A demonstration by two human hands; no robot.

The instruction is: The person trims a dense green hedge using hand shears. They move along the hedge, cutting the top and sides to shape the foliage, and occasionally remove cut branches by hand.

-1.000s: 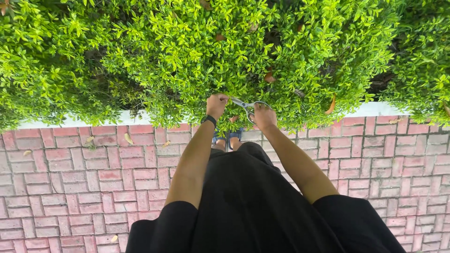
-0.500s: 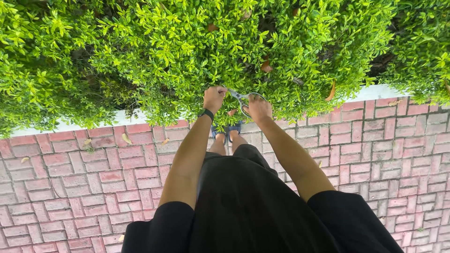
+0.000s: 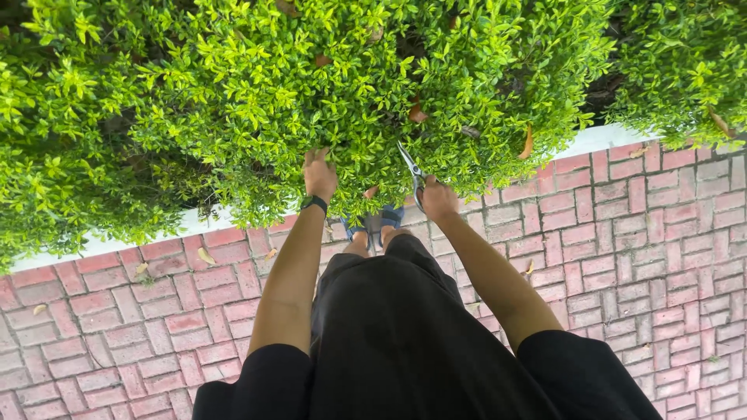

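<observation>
Red brick paving (image 3: 117, 311) runs below one long green hedge (image 3: 233, 93), edged by a pale kerb (image 3: 591, 140). Trimming looks partly done, I judge: a few loose leaves lie on the bricks, and the hedge face is ragged. Two hands work at it. The left hand (image 3: 319, 175), fingers spread, presses into the leaves, holding nothing. The right hand (image 3: 438, 198) grips one pair of scissors (image 3: 412, 173), blades nearly closed, pointing into the foliage.

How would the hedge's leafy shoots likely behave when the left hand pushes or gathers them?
Probably floppy and light: the shoots look thin with small leaves, so they should bend aside under the left hand. They likely spring back, which may be why the scissors in the right hand stay close.
</observation>
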